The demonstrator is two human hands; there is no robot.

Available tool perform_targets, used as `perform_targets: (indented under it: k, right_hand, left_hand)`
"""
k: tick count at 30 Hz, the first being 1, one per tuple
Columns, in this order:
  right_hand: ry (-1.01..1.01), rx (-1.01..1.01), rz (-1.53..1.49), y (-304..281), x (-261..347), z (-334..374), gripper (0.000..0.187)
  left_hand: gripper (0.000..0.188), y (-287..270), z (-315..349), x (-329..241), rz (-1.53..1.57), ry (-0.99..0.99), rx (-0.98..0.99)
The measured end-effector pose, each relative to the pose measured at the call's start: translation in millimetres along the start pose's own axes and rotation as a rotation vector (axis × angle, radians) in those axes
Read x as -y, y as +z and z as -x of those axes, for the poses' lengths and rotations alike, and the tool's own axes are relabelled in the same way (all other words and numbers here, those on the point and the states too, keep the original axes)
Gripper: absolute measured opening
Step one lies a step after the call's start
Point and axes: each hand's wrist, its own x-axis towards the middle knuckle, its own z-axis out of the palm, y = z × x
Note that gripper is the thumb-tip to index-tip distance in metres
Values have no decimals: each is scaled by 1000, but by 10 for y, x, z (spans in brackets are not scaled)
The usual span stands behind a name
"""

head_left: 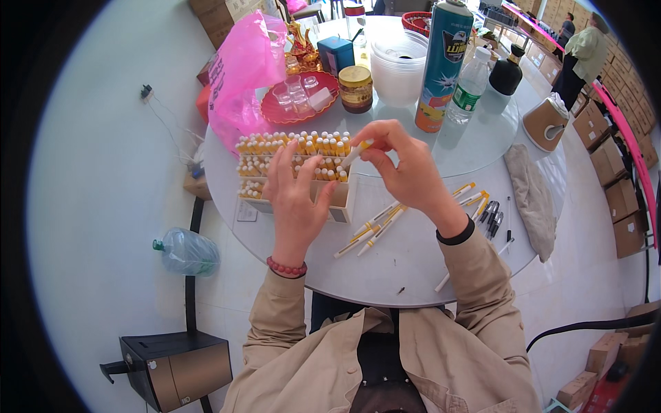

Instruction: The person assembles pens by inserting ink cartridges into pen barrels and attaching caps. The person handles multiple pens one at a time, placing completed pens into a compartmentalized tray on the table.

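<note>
A divided white box (339, 214) stands on the round table, its compartments filled with rows of upright yellow-and-white pens (256, 146). My left hand (295, 199) reaches over the box with its fingers spread, apparently touching the pen tops; it holds nothing that I can see. Between the thumb and fingers of my right hand (406, 165) is a pinched white-and-yellow pen (352, 155), tilted above the box's right side. More loose pens of this sort (372, 228) lie in a small pile right of the box, and a few others stick out beyond my right wrist.
Behind the box are a pink plastic bag (246, 65), a red plate (275, 109) with clear cups, a jar (356, 89), stacked plastic tubs (397, 72), a spray can (443, 65) and a water bottle (471, 86). Black pens (491, 215) and a grey cloth (530, 199) lie at right.
</note>
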Motion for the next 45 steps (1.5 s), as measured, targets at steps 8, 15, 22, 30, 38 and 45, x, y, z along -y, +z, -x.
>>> perform_targets:
  k: [8,15,22,30,38,45]
  right_hand:
    - [32,4,25,-24,10,2,22]
    - [-21,63,62,18,-9,-155,23]
    - [63,154,-44,-36,44,-241,19]
    - [24,175,51,-71,32,-197,20]
    - [-69,165,73,-4,-9,-205,24]
    - [-61,169,14,-5,-35,-223,22]
  left_hand:
    - [42,40,-41,-53,35,79,23]
    - [29,56,-53,-74,51,71,7]
    - [28,60,-61,-83,98,76,12]
    - [27,85,-54,-84,91,67,11]
    - [28,86,-45,-86,81,70,7]
    - [28,92,-43,-88,73,76,5]
